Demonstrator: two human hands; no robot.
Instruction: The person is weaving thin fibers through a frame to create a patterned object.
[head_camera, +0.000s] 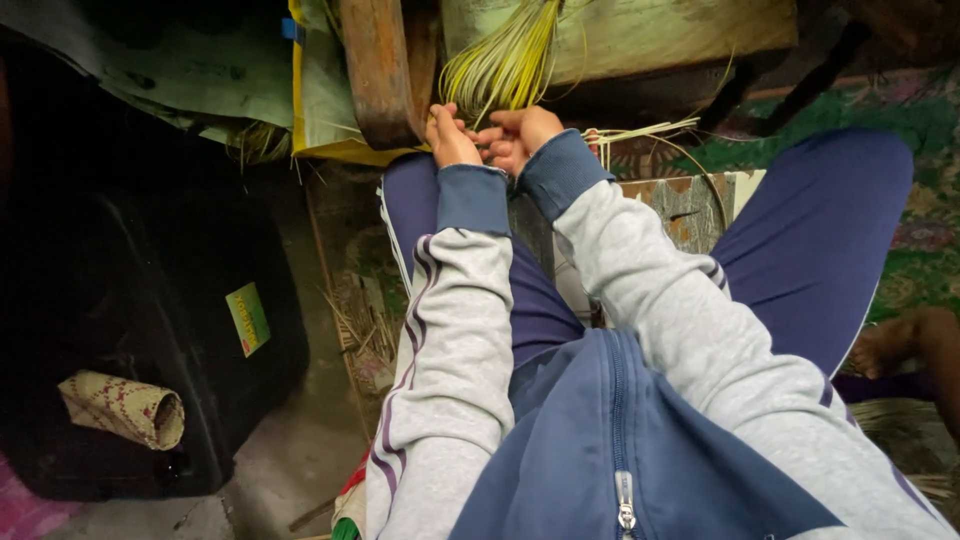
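At top centre, left hand (452, 138) and right hand (520, 136) both close their fingers on thin, stiff yellow-green reed strips (505, 62) beside a worn wooden post (378, 70)

It looks like a small home weaving workshop: a bundle of yellow straw strips (505, 65) hangs just beside a wooden post (378, 70), with loose straw (362, 330) on the floor below it.

Dim room with bare grey floor (290, 450), a green patterned rug (900, 130) at right, a black case (150, 300) with a small woven roll (122, 408), and a wooden post (378, 70).
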